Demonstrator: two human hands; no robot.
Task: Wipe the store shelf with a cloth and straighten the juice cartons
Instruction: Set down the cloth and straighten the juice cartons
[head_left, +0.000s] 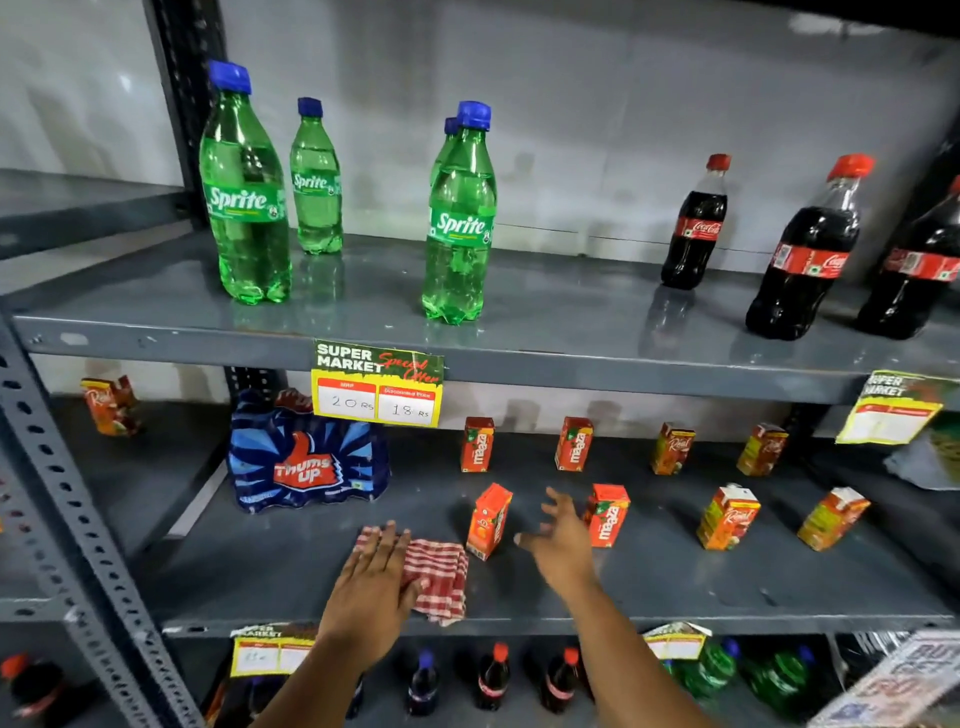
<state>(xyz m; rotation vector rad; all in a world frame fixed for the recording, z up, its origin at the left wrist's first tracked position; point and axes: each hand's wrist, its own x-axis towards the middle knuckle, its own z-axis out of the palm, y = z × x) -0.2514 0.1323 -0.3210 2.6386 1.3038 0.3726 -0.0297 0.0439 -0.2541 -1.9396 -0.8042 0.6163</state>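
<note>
Left hand flat, fingers spread, pressing checked cloth on shelf. Right hand splayed wide (holding nothing) between two tilted cartons.

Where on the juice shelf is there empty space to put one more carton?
Bare shelf lies between the Thums Up pack and the checked cloth under the left hand. Another wide bare strip runs along the front edge, right of the right hand. It is crowded farther back, among the two rows of juice cartons.
</note>
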